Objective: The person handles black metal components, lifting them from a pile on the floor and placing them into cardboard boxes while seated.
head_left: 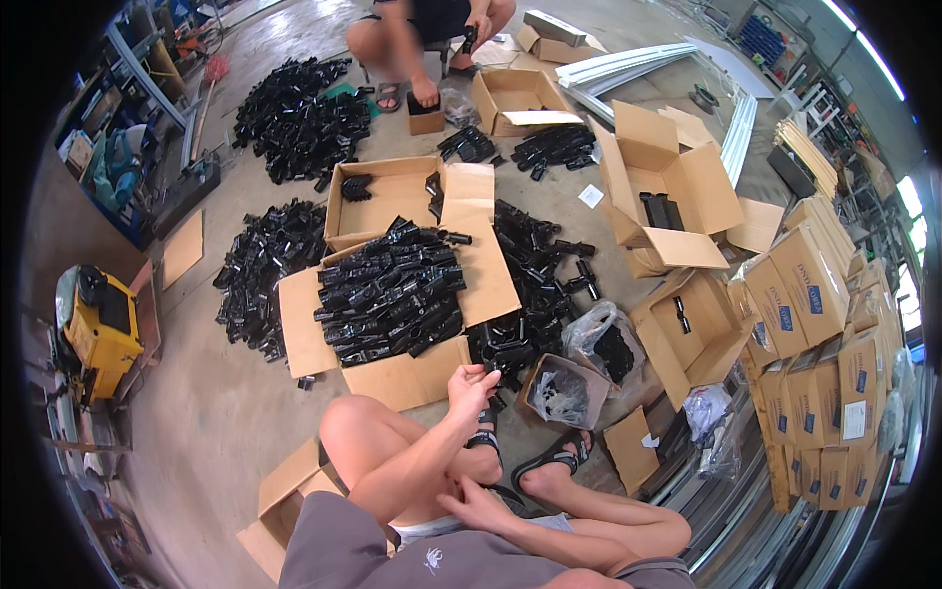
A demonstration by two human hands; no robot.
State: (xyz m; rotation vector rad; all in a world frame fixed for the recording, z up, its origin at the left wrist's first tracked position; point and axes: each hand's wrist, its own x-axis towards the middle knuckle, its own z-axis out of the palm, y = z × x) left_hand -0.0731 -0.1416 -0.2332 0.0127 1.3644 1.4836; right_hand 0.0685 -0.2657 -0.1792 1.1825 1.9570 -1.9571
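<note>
My left hand [472,389] reaches forward over my bent knee, thumb and fingers pinched together. Whatever sits in that pinch is too small to make out against the dark parts behind it. Just ahead lies a loose heap of black fittings [530,257], tube-shaped and shiny. Beside it, an opened carton [388,384] is piled high with rows of similar black fittings [392,294]. Low between my thighs, my right hand [478,507] hangs with fingers slightly apart and nothing visible in it. Nearest to my feet stands a small box lined with clear plastic [561,395].
A plastic bag of small black pieces [610,346] leans by the small box. Open cartons [677,187] and stacked sealed boxes [800,290] line the right. More black heaps [299,118] lie far left. Opposite, another person's hand [425,91] reaches into a little box. A yellow machine [101,339] stands left.
</note>
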